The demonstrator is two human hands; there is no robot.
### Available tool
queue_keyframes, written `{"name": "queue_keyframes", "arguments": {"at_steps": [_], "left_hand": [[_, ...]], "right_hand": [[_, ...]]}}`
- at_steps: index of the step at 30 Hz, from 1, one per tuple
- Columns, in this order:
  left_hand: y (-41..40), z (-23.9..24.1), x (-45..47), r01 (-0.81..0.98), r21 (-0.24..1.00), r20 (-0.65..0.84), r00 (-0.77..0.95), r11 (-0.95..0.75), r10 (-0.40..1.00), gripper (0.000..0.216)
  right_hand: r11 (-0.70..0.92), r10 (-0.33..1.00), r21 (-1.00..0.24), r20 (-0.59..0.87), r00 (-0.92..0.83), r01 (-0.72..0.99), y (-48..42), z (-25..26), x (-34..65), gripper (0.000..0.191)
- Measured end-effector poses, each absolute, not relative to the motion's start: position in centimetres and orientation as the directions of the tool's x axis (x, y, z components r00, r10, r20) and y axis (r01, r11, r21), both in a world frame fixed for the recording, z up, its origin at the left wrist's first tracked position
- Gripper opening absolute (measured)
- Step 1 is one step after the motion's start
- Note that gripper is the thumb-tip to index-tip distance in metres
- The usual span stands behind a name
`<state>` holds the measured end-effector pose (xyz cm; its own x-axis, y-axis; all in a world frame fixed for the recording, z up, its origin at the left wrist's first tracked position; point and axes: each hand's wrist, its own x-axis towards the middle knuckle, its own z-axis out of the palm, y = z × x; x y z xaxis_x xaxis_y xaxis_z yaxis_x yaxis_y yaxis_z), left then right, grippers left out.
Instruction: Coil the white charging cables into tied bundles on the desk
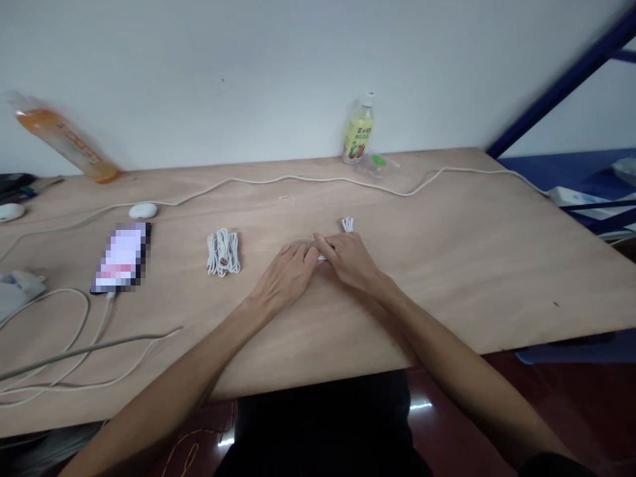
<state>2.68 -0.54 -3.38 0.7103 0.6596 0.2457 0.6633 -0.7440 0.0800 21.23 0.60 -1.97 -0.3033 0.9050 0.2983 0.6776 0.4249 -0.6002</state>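
Observation:
My left hand (288,273) and my right hand (354,260) meet over the middle of the wooden table, fingers closed around a coiled white cable (348,225). The cable's looped end sticks out beyond my right hand, and a small white part shows between the hands. The rest of it is covered by my fingers. To the left of my left hand lie several bundled white cables (223,252), folded into loops side by side, with a small orange-brown spot near the lower middle.
A phone (122,258) with a charging cable plugged in lies left, near a white earbud case (143,211). Along the wall stand an orange drink bottle (69,146) and a yellow-labelled bottle (358,130) beside clear plastic wrap (376,164). A long white cord (318,179) crosses the table's back.

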Motion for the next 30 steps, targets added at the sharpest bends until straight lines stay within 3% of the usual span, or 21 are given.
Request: {"name": "queue_keyframes", "arguments": {"at_steps": [6,9,11,14,16,26,30], "left_hand": [[-0.3,-3.0,2.5,0.689,0.180,0.233,0.663,-0.702,0.711,0.033],[0.0,-2.5,2.1,0.754,0.296,0.254,0.530,-0.587,0.809,0.036],[0.2,-2.1,1.7,0.789,0.382,0.260,0.408,-0.481,0.875,0.037],[0.6,-2.0,1.1,0.788,0.501,0.270,0.251,-0.358,0.930,0.036],[0.8,-2.2,0.9,0.772,0.549,0.272,0.199,-0.321,0.942,0.035],[0.5,-2.7,1.4,0.701,0.642,0.231,0.208,-0.310,0.950,0.029],[0.4,-2.5,1.4,0.638,0.710,0.226,0.193,-0.297,0.955,0.030]], "right_hand": [[0.391,0.918,-0.699,0.346,-0.195,0.598,0.4,-2.1,21.3,0.069],[0.335,0.923,-0.753,0.383,-0.037,0.566,0.6,-2.2,21.7,0.060],[0.307,0.928,-0.758,0.373,-0.003,0.575,0.9,-2.4,22.0,0.045],[0.317,0.939,-0.687,0.325,-0.114,0.653,1.2,-2.8,22.2,0.014],[0.341,0.937,-0.608,0.286,-0.203,0.717,1.1,-3.2,22.1,0.005],[0.333,0.935,-0.314,0.232,-0.268,0.889,0.6,-4.2,20.1,0.010],[0.372,0.914,-0.345,0.301,-0.274,0.862,0.8,-4.5,20.0,0.007]]}}
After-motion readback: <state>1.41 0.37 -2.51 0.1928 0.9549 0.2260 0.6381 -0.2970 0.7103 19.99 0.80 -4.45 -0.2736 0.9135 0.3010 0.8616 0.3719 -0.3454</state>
